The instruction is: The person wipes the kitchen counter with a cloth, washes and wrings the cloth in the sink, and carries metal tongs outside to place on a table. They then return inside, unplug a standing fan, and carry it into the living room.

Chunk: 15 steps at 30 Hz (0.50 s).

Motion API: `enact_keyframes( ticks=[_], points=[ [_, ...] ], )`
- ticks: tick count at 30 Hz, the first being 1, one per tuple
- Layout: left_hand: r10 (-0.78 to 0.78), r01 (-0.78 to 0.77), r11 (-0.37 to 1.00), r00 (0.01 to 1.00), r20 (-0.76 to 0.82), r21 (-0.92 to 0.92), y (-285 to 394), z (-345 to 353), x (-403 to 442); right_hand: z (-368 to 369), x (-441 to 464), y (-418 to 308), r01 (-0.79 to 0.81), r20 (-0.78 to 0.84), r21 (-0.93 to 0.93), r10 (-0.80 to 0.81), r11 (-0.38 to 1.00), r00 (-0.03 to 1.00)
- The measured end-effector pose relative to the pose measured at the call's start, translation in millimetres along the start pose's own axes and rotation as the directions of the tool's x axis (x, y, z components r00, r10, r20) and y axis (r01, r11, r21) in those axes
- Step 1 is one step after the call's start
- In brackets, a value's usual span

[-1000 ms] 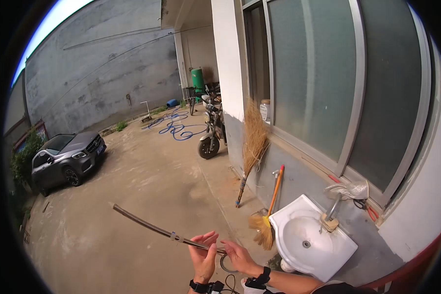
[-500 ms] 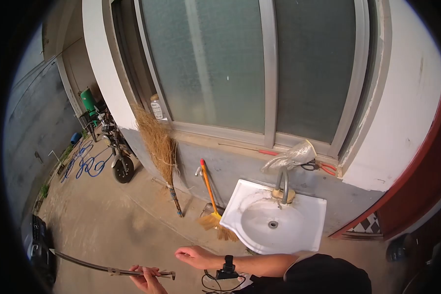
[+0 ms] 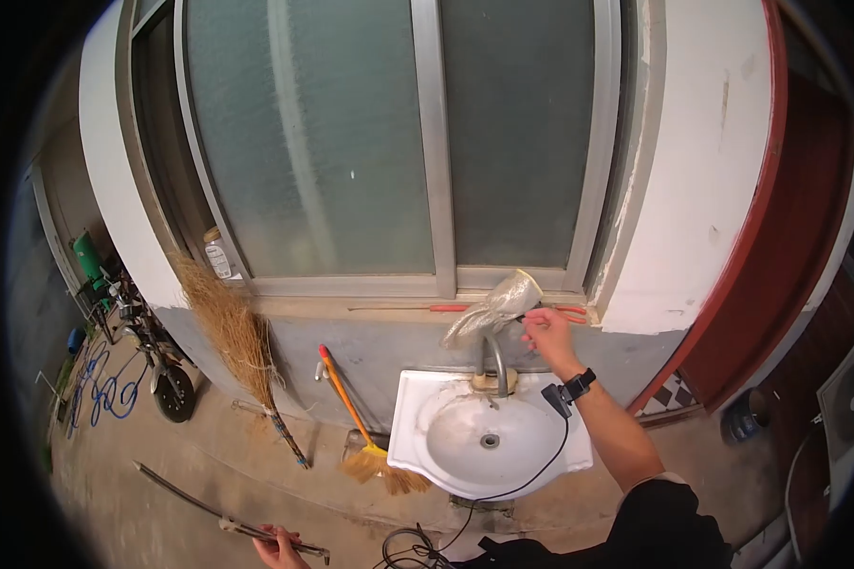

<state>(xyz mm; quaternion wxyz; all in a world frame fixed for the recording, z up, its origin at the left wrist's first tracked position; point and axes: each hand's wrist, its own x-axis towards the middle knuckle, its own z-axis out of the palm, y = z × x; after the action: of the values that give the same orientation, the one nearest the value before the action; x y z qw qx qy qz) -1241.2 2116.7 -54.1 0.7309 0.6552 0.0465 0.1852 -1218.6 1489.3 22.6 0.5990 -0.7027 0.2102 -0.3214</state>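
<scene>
In my left hand point(image 3: 280, 548), low in the view, is a long thin metal rod point(image 3: 185, 495) with a hooked end, its fingers closed round it. My right hand point(image 3: 548, 339) is raised to the window sill point(image 3: 351, 305), beside a crumpled silvery glove point(image 3: 496, 305). Its fingers are curled at the red-handled tool point(image 3: 571, 311), whose dark part is mostly hidden by the hand; whether the fingers grip it is unclear. A red-handled screwdriver point(image 3: 446, 307) lies on the sill to the left of the glove.
Below the sill is a white sink point(image 3: 489, 465) with a curved tap point(image 3: 499, 356). Left of it lean an orange-handled broom point(image 3: 346, 398) and a straw broom point(image 3: 232, 332). A jar point(image 3: 217, 256) stands on the sill. A motorbike point(image 3: 161, 370) is farther left.
The view has turned right toward the sink and window. My right hand has left the rod and reached up to the sill. My left hand still holds the rod.
</scene>
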Motion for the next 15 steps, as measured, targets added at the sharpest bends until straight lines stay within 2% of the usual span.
enact_keyframes(
  ticks=[2,5,9,11,15],
  points=[
    [-0.024,0.024,1.000,1.000,0.020,0.010,-7.9,15.7,9.1,-21.0,51.5,16.9,-0.005,-0.088,-0.056,0.000,0.998,0.996],
    [-0.066,0.062,0.997,0.996,0.067,0.052,-3.4,43.4,15.6,-26.8,101.7,28.0,-0.099,-0.098,-0.152,0.085,0.983,0.992],
    [-0.127,0.118,0.986,0.989,0.075,0.116,20.2,67.7,11.6,-19.2,147.8,33.6,-0.172,0.006,-0.218,0.177,0.961,0.984],
    [-0.142,0.128,0.981,0.986,0.088,0.146,15.1,60.8,14.5,-11.8,168.5,41.1,0.119,0.125,-0.469,-0.067,0.875,0.990],
    [-0.181,0.170,0.969,0.982,0.051,0.177,13.7,47.8,13.3,20.0,158.0,-20.0,0.188,0.161,-0.495,-0.123,0.848,0.979]
  ],
)
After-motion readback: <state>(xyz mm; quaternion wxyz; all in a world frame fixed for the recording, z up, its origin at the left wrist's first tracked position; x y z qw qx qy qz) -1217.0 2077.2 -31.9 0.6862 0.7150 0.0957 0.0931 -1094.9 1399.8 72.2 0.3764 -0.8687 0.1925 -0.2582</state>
